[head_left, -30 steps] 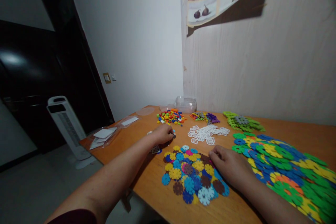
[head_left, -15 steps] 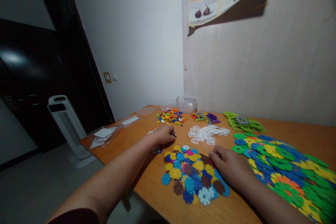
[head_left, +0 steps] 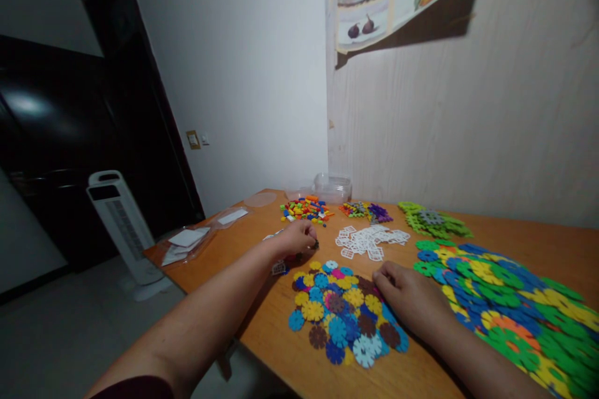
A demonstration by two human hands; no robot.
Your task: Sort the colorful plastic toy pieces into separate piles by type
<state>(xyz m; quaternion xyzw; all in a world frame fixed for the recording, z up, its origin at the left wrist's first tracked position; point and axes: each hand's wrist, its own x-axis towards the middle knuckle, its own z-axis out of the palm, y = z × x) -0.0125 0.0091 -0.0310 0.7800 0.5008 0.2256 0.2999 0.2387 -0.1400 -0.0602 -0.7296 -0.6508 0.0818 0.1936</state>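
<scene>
My left hand (head_left: 299, 238) is closed in a pinch on a small dark piece (head_left: 316, 244), whose kind is too small to make out. It is held above the table between the colourful small bricks (head_left: 306, 207) and the pile of notched plastic discs (head_left: 337, 327). White window-shaped pieces (head_left: 369, 242) lie to its right. Beneath my left wrist, a few more small pieces (head_left: 279, 268) are partly covered. My right hand (head_left: 407, 290) rests at the right edge of the disc pile with curled fingers; whatever is under them is hidden.
Large green, blue and yellow flower-shaped pieces (head_left: 500, 299) cover the table's right side. Green interlocking pieces (head_left: 435, 218) and purple ones (head_left: 379, 212) lie at the back. Clear plastic tubs (head_left: 332, 187) stand by the wall. Plastic bags with white cards (head_left: 187, 238) sit at the left edge.
My left hand has moved slightly right, and the small dark piece now shows more clearly at its fingertips. My right hand stays in place.
</scene>
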